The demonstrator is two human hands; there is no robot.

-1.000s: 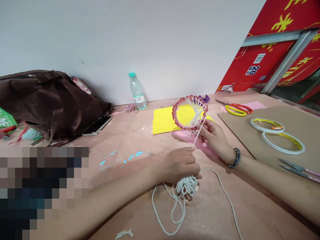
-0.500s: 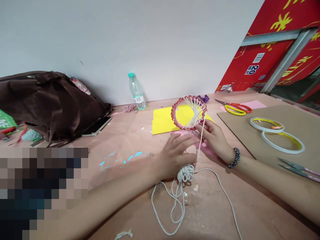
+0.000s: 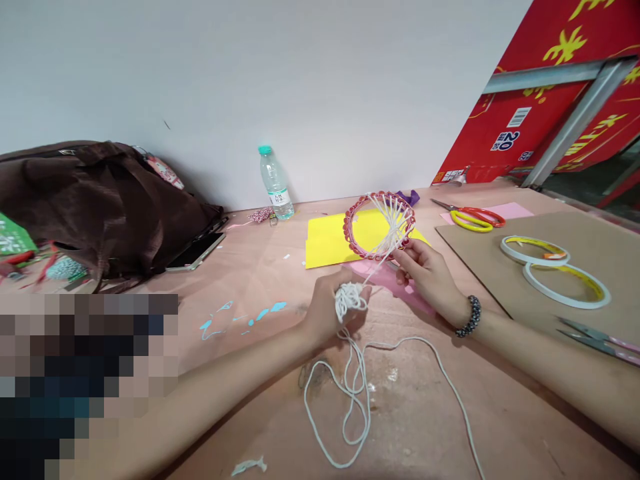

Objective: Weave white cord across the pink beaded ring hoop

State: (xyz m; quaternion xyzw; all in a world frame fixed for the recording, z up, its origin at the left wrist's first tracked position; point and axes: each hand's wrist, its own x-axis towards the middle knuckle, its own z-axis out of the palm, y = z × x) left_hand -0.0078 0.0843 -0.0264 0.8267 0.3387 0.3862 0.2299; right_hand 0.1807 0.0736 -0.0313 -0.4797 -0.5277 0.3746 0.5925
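Note:
My right hand (image 3: 427, 270) pinches the lower right edge of a round hoop (image 3: 349, 235) wrapped in reddish-pink, tilted up above the table. White cord strands (image 3: 393, 215) cross the right part of the hoop and fan out from its lower side. Closed around a bundle of white cord (image 3: 349, 300) is my left hand (image 3: 327, 303), lower and to the left of the hoop. A strand runs taut from the bundle up to the hoop's lower rim. Loose loops of the same cord (image 3: 367, 400) trail down onto the table.
Yellow paper (image 3: 325, 243) and pink paper (image 3: 415, 298) lie beneath the hoop. To the right are scissors (image 3: 477, 219), a brown board (image 3: 480, 263), tape rolls (image 3: 567, 285) and grey snips (image 3: 595, 337). A bottle (image 3: 277, 183), phone (image 3: 197, 252) and dark bag (image 3: 115, 207) stand left.
My left hand has turned over and shifted slightly left, lifting the cord bundle off the table. The strand to the hoop now slants left instead of hanging down. My right hand stays put.

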